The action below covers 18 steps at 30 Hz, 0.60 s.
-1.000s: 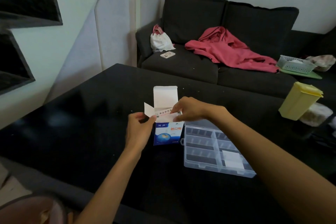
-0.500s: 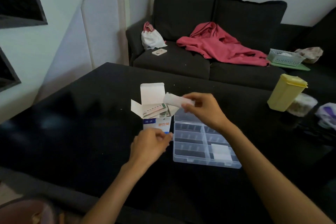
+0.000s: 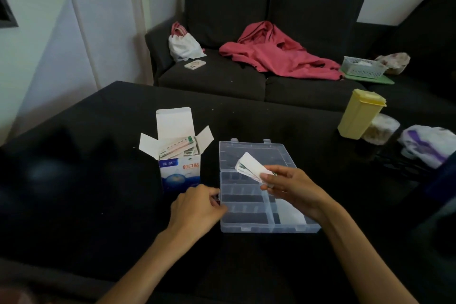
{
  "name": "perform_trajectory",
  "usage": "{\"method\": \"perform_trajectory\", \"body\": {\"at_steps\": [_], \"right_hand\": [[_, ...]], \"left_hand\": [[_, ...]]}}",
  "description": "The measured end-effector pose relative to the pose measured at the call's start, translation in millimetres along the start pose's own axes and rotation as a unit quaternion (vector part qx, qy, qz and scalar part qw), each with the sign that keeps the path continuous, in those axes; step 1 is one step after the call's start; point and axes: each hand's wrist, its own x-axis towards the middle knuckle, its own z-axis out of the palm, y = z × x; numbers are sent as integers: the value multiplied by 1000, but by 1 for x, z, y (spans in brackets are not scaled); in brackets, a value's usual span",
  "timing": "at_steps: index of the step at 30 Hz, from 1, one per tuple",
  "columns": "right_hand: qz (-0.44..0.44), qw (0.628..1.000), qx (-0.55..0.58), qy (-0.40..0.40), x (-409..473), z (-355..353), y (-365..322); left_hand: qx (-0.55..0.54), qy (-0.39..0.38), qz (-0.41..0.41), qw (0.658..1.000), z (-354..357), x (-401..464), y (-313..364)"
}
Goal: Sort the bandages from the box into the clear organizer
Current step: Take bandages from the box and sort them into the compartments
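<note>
Right hand (image 3: 293, 187): pinching a bandage stack (image 3: 250, 166) over the clear organizer (image 3: 269, 228).
Left hand (image 3: 196, 207): curling against the organizer's left edge; grip unclear.
Bandage box (image 3: 179, 173): standing open on the bench (image 3: 81, 192), more bandages showing.

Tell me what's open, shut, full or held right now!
box: open, upright, bandages inside.
clear organizer: lid open, lying flat.
bandages: pinched by right hand.
left hand: fingers curled at organizer's left edge.
yellow container: lid shut.
</note>
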Motion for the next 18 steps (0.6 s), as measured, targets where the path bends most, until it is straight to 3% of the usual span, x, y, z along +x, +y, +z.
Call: {"method": "perform_trajectory", "body": {"at_steps": [3, 5, 8, 10, 15, 18], "right_hand": [[29, 999, 23, -2, -3, -1, 3], [33, 999, 30, -14, -5, 0, 3], [33, 998, 35, -46, -5, 7, 2], [25, 998, 27, -57, -4, 15, 2], [-34, 998, -38, -31, 1, 26, 6], [-76, 986, -136, 53, 11, 20, 3]], "left_hand": [[32, 54, 9, 998, -9, -5, 8], [-68, 70, 11, 995, -16, -2, 14], [-326, -47, 11, 944, -23, 4, 24], [-408, -91, 14, 908, -21, 5, 27], [-469, -38, -41, 882, -20, 8, 14], [-430, 9, -25, 902, -21, 12, 7]]}}
